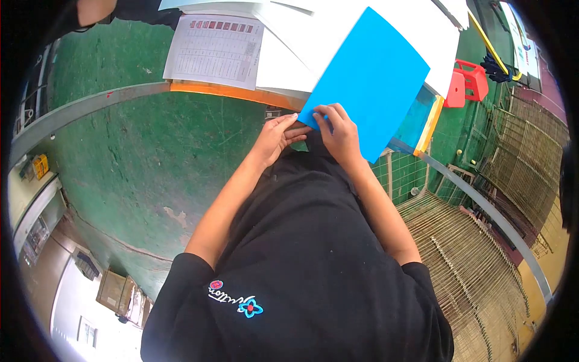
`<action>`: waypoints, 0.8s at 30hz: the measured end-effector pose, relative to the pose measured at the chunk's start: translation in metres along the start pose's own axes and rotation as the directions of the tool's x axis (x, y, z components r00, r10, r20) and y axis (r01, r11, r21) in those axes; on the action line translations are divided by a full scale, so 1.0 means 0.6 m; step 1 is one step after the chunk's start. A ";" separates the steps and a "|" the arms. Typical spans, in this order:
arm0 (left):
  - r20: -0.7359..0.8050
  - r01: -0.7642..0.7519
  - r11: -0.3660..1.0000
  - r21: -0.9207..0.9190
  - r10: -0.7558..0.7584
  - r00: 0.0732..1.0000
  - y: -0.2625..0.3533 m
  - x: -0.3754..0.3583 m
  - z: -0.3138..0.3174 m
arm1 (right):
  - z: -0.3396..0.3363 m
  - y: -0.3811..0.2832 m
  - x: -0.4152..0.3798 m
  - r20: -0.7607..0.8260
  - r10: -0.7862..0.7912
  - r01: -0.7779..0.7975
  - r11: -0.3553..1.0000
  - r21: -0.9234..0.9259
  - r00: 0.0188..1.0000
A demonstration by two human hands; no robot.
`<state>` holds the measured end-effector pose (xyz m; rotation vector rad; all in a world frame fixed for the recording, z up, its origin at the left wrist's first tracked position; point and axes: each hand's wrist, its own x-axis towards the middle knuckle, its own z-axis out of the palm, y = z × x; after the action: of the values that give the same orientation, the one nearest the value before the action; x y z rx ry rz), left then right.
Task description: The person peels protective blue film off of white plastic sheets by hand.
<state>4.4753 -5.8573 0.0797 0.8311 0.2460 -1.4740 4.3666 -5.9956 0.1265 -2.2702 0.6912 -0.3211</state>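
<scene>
A bright blue sheet (374, 78) lies tilted over the table's front edge, on top of white sheets. At its near left corner, my left hand (277, 139) has thumb and fingers closed on the edge. My right hand (339, 133) rests on the sheet just beside that corner, thumb and bent fingers pinched together at the surface. Whether anything small is between those fingertips cannot be made out. Part of the sheet's near edge is hidden behind my right hand and wrist.
White sheets (286, 48) and a printed form (214, 51) cover the orange-edged table (241, 92). Red plastic stools (464, 84) stand to the right. Wire racks (464, 259) are at lower right. Another person's arm (96, 11) shows at upper left, over the green floor (151, 145).
</scene>
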 end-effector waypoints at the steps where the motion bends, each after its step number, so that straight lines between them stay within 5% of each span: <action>1: 0.002 -0.006 1.000 -0.008 0.006 1.000 -0.001 -0.001 -0.001 | -0.003 -0.003 -0.001 0.002 -0.032 0.032 0.999 -0.027 0.999; 8: 0.030 -0.038 0.999 -0.011 0.038 0.999 -0.007 -0.004 -0.002 | -0.005 -0.010 0.002 -0.047 -0.214 0.200 0.959 -0.202 0.976; 17: 0.006 -0.080 0.997 0.005 0.080 0.997 -0.013 -0.004 -0.005 | 0.001 -0.014 -0.013 -0.030 -0.166 0.156 0.966 -0.205 0.986; 24: -0.014 -0.094 0.996 0.015 0.094 0.995 -0.012 -0.002 -0.002 | 0.001 0.000 -0.025 0.002 -0.342 0.323 0.886 -0.333 0.940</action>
<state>4.4687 -5.8548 0.0769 0.8541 0.2051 -1.3838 4.3547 -5.9869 0.1254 -2.7153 0.3987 -0.4635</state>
